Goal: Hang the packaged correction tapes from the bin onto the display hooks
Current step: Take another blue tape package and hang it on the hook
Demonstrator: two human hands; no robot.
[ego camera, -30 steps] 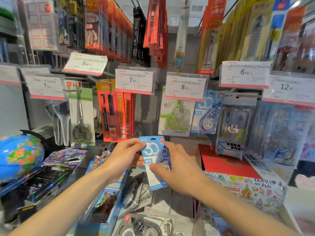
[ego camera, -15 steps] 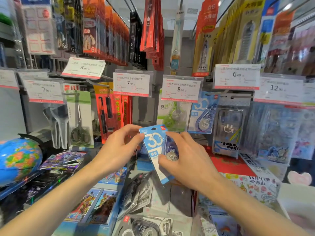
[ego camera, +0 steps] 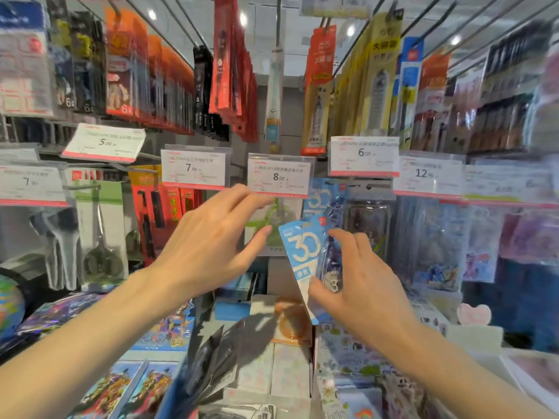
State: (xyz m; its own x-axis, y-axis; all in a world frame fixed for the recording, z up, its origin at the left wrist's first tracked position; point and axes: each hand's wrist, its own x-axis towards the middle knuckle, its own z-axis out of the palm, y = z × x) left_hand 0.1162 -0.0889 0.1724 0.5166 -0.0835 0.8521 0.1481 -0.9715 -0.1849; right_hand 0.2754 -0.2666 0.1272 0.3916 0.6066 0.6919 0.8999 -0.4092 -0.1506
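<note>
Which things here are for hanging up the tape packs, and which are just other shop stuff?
For the job:
blue tape pack, held by the right hand
matching blue pack already hanging
left hand, reaching up, holding nothing

Just there:
scissors
globe
8.00 price tag

Blue pack [ego camera: 302, 261]: light-blue card, big white "30", red mark at top right corner, clear blister on its right side with a dark-blue tape dispenser inside. Held in the air, tilted with top leaning left, front toward camera, below the 8.00 tag. Bottom corner hangs lowest.

Hung pack [ego camera: 320, 198]: same blue "30" card, already on a hook just behind and above the held one, partly hidden by it. Blurred, details unclear.

More packs [ego camera: 217, 358] lie low in the middle, dark dispensers in clear blisters, stacked at a slant. Too blurred to count.
</note>
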